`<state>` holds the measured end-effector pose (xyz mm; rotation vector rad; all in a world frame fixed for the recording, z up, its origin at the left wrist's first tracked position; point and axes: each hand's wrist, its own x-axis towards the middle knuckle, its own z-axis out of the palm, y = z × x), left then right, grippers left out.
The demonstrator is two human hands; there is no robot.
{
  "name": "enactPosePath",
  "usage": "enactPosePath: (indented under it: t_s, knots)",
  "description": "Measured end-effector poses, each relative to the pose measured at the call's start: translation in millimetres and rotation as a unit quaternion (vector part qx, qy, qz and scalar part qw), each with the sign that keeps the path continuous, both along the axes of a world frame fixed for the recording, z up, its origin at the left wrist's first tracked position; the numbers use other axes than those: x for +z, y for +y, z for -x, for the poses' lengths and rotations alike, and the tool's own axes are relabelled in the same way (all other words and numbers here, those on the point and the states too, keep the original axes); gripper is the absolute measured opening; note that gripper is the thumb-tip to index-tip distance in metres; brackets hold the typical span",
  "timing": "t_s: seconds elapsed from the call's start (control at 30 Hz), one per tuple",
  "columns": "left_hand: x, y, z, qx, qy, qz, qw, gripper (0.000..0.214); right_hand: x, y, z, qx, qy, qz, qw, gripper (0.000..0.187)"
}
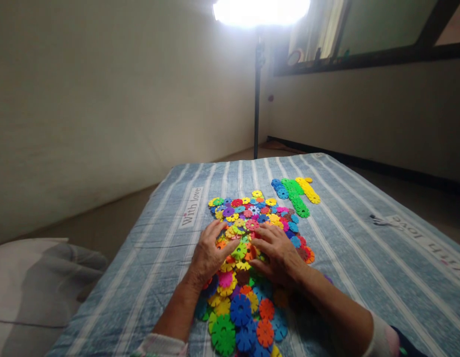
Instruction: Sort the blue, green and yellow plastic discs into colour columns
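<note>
A heap of colourful plastic snowflake discs [248,213] lies spread on a blue striped bedsheet [363,248]. My left hand [209,253] rests on the heap's left side, fingers stretched toward the middle. My right hand [280,253] lies flat on the discs just to the right, fingers spread and pointing left. The fingertips of both hands nearly meet over a green disc [239,250]. Farther back, a joined piece of blue, green and yellow discs [296,193] lies apart from the heap. More loose discs [240,317] sit between my forearms.
A lamp stand [257,99] with a bright light stands beyond the bed's far edge. A grey pillow [32,282] lies at the left. Walls close in behind, and a dark window ledge [363,57] runs at upper right.
</note>
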<state>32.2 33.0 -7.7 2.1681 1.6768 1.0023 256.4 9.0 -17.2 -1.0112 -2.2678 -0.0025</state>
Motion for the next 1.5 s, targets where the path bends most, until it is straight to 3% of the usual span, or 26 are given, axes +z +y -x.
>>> enactPosePath:
  t_s: [0.23,0.7,0.93,1.13,1.5]
  knots:
    - [-1.2,-0.9,-3.0,-0.010,0.052,0.009,0.999,0.069,-0.4,2.4,3.9,-0.019,-0.017,0.012,1.000,0.022]
    - [-6.1,4.8,3.2,0.005,0.026,-0.006,1.000,0.042,-1.2,5.1,-1.6,-0.054,-0.018,0.002,0.998,0.014]
    - [-6.8,6.0,2.4,0.012,0.031,0.011,0.999,0.043,0.3,-1.2,5.2,-0.007,-0.047,-0.016,0.999,0.030]
    - [-5.9,5.8,3.0,0.012,0.024,0.010,1.000,0.040,3.0,-3.7,4.8,-0.019,-0.046,0.008,0.999,0.014]
    - [-5.3,6.3,2.2,0.015,0.032,0.027,0.999,0.041,-3.6,1.1,1.5,-0.034,-0.010,-0.042,0.999,0.011]
